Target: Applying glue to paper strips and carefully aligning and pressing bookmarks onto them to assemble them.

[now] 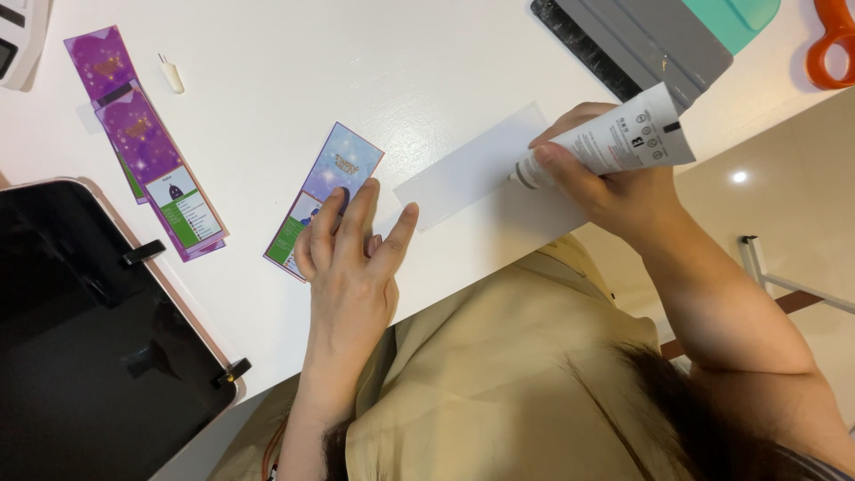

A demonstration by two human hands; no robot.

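Head view, looking down: the left hand (349,254) lies flat and released, fingers spread, pressing on the lower end of a narrow printed card with a pale purple-blue top and a green bottom (331,189), which sits slanted at the middle of the white surface (294,80). Its thumb reaches toward the near corner of a plain white paper strip (476,165) that runs up to the right, just beside the card. Over on the right of the frame, the right hand (606,178) is clenched around a white squeeze tube with small black print (614,138), the tube lying nearly level with its nozzle end down at the right end of the strip, touching or almost touching it; I cannot tell which. In the upper left lie two overlapping purple printed cards with green and white lower panels (147,142), well apart from the hands, and near them a small white cap (171,74). A black glossy case with clips (89,338) fills the lower left. Along the top right sit a grey flat tool with a ribbed black edge (641,36), a teal plastic piece (735,18) over it, and orange scissor handles (833,40) in the corner. A beige garment (499,374) fills the bottom centre.
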